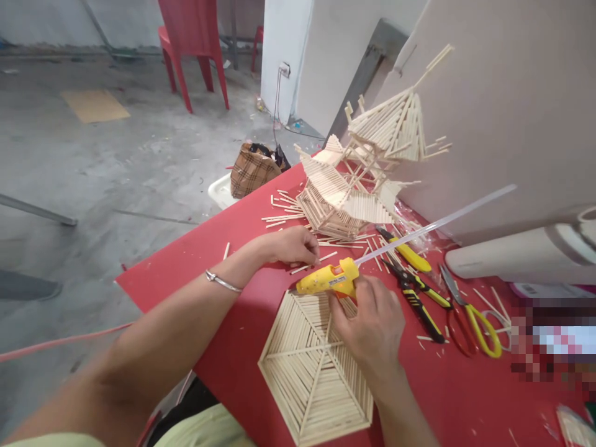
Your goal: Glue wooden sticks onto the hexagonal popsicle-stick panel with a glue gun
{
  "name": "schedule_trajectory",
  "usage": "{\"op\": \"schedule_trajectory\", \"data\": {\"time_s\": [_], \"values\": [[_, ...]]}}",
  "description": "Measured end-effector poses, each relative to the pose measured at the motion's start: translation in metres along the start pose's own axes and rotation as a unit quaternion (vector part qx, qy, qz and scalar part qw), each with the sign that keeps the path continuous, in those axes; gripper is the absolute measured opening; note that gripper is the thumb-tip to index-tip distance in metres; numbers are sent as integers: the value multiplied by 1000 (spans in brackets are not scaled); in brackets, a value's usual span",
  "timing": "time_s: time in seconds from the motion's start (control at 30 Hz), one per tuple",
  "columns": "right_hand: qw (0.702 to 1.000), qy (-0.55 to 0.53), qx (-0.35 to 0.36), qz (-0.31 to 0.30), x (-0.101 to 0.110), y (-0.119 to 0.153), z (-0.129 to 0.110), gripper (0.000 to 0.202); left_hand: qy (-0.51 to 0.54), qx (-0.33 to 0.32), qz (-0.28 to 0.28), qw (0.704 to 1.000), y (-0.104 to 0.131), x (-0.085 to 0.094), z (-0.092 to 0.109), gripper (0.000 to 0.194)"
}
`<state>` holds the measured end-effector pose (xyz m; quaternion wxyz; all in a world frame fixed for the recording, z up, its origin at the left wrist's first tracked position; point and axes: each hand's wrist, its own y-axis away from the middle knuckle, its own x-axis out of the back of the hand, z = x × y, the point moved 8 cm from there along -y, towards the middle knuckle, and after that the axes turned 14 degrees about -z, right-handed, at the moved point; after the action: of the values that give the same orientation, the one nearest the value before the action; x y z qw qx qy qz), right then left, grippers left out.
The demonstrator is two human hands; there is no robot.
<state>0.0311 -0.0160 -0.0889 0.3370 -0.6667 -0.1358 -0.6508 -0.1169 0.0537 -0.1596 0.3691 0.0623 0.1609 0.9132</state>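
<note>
My right hand (375, 316) is wrapped round a yellow hot glue gun (326, 280) with a long clear glue stick (437, 222) poking out of its back. The gun's nozzle points left, over the far edge of a flat hexagonal panel (288, 366) built from thin wooden sticks. Just beyond the nozzle, my left hand (294, 246) has its fingers curled together close to the red tabletop, beside some loose sticks (328, 256). What those fingers hold, if anything, is hidden. A pagoda-like stick model (349, 192) with a pointed roof stands behind both hands.
To the right lie yellow-and-black pliers (421, 304), a yellow-handled cutter (412, 253) and scissors (470, 316). A white cylinder (507, 251) rests near the wall. Loose sticks (284, 214) are scattered round the model. Past the table (162, 279) are a checked bag (254, 171) and a red chair (193, 37).
</note>
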Motion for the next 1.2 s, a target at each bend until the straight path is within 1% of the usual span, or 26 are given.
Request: {"op": "schedule_trajectory", "data": {"time_s": [0.13, 0.37, 0.5, 0.8, 0.97, 1.2], "values": [[1000, 14, 1, 27, 5, 0, 0, 28, -15, 8, 7, 1000, 1, 0, 1, 10], [1000, 19, 8, 14, 2, -1, -3, 35, -13, 11, 2, 1000, 1, -3, 2, 12], [1000, 16, 12, 13, 1, -1, -3, 34, -14, 10, -2, 1000, 2, -3, 3, 14], [1000, 16, 6, 11, 1, 0, -3, 31, -34, 15, 10, 999, 1, -1, 0, 11], [1000, 22, 6, 10, 0, 0, -3, 33, -36, 22, 14, 999, 1, -1, -1, 10], [1000, 25, 8, 12, 2, -1, -4, 35, -36, 20, 10, 999, 2, -3, 3, 12]]}}
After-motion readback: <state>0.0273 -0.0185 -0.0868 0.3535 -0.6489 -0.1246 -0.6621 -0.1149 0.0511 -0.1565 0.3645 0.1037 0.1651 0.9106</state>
